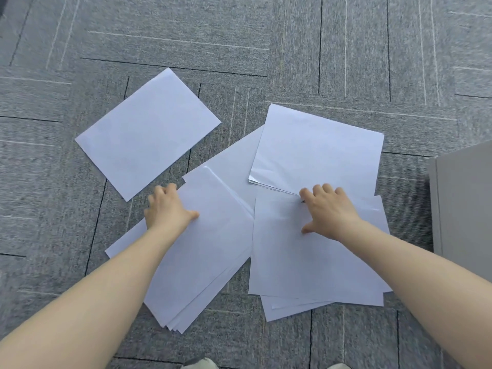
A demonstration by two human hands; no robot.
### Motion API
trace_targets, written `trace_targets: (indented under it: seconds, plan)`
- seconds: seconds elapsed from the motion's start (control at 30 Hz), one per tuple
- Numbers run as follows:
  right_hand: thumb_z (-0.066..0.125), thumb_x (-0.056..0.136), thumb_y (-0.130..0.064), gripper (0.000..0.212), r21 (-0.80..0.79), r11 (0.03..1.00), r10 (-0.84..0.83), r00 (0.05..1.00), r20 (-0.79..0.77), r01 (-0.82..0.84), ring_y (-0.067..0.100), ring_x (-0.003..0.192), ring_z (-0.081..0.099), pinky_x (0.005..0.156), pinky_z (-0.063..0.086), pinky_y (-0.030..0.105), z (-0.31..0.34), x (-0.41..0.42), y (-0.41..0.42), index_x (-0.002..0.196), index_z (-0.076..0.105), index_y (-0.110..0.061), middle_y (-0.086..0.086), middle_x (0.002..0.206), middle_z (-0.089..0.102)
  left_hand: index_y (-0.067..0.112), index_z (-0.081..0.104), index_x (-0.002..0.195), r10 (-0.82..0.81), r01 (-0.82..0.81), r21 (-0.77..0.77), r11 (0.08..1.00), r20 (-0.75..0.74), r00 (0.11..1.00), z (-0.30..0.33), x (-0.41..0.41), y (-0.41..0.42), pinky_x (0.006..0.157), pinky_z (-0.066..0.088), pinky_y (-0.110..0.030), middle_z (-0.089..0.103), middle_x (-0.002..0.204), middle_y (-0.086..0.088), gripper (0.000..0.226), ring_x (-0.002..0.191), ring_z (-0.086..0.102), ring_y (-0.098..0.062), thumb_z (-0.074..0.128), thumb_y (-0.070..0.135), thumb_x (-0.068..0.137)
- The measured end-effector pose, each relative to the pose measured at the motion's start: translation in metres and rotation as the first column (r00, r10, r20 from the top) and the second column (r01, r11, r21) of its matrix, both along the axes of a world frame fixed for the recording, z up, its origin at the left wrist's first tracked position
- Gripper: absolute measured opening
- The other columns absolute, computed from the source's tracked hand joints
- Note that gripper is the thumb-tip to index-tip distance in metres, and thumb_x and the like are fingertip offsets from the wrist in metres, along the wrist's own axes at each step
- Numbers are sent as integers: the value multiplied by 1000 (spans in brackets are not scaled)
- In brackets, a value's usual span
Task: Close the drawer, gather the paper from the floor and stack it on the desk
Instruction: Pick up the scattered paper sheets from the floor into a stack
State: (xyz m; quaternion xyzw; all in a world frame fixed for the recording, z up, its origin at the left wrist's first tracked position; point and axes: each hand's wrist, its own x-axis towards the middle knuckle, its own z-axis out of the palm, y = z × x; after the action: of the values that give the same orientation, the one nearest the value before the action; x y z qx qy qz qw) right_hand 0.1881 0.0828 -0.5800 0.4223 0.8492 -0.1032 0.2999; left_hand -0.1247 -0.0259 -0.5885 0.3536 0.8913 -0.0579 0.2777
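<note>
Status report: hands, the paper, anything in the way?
Left hand and right hand flat on overlapping paper, gripping nothing. One sheet apart, upper left. All on carpet. Grey cabinet at right, clear.

Both of my forearms reach forward and down from the near edge, bare to the elbow, angling slightly toward each other. My left hand (pixel 167 209) lies palm down, fingers curled at the far side and thumb stretched out to the right, pressing flat. My right hand (pixel 328 213) is also palm down, well apart from the left, with its knuckles raised, fingers bent at the far end and thumb splayed to the near left. Neither hand is closed around anything.
</note>
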Motion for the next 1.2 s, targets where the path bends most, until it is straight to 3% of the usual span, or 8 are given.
trace_targets:
  seconds: [0.3, 0.43, 0.53, 0.73, 0.87, 0.97, 1.1, 1.2]
  plan:
    - [62, 70, -73, 64, -6, 1000, 18, 1000, 15, -18, 22, 91, 39, 85, 33, 34, -4, 5, -2, 108, 53, -22, -2, 90, 40, 11, 52, 121, -6, 0, -110, 994, -56, 998, -11, -18, -2, 99, 38, -49, 49, 130, -15, 84, 127, 41, -34, 79, 57, 56]
    - [61, 81, -53, 28, -71, 997, 32, 998, -51, -36, 21, 94, 42, 78, 30, 33, -3, 8, -3, 92, 60, -27, -1, 92, 40, 14, 58, 109, -65, 60, -106, 993, -43, 997, -9, -19, -7, 93, 44, -44, 58, 121, -14, 57, 118, 51, -34, 74, 48, 67]
    - [56, 84, -31, 12, -180, 983, -52, 992, -112, 32, 23, 93, 50, 70, 34, 33, 0, 14, -5, 77, 52, -22, -1, 97, 43, 15, 60, 90, -25, 25, -3, 1000, 77, 997, -3, -23, -11, 79, 49, -37, 67, 100, -9, 24, 98, 61, -31, 70, 30, 74]
    - [56, 86, -22, 37, -412, 898, -240, 958, -158, 158, 11, 71, 50, 57, 36, 24, 25, 20, -1, 57, 50, -44, -12, 67, 50, 18, 65, 84, 69, -166, 166, 972, 474, 878, 4, -44, -23, 77, 56, -45, 73, 85, -3, 14, 82, 70, -26, 67, 22, 71]
    - [59, 81, -18, 41, -399, 880, -354, 916, -190, 258, 1, 66, 52, 60, 41, 23, 44, 25, 26, 52, 55, -47, -23, 60, 57, 21, 65, 82, 132, -367, 325, 872, 565, 815, 14, -64, -18, 80, 53, -43, 71, 91, -9, 15, 80, 65, -22, 68, 9, 73]
    - [59, 75, -15, 29, -490, 820, -432, 881, -194, 294, 1, 47, 36, 54, 34, 25, 62, 28, 50, 51, 52, -30, -16, 47, 44, 18, 61, 78, 211, -521, 392, 758, 609, 765, 21, -73, -12, 72, 50, -35, 66, 82, -2, 22, 72, 59, -19, 64, -4, 82]
    - [62, 77, -7, 23, -623, 713, -527, 832, -175, 321, 10, 52, 39, 56, 33, 26, 89, 26, 77, 56, 58, -16, -11, 52, 45, 20, 59, 75, 329, -670, 430, 606, 631, 703, 22, -77, -4, 65, 46, -30, 63, 79, 2, 23, 70, 57, -18, 62, -2, 83]
    - [65, 81, -2, 16, -709, 634, -614, 759, -217, 310, 10, 54, 50, 55, 39, 23, 104, 18, 84, 69, 71, -9, -7, 58, 58, 20, 62, 76, 367, -715, 420, 558, 649, 667, 17, -77, -2, 73, 49, -35, 64, 80, 3, 19, 71, 58, -18, 63, 3, 83]
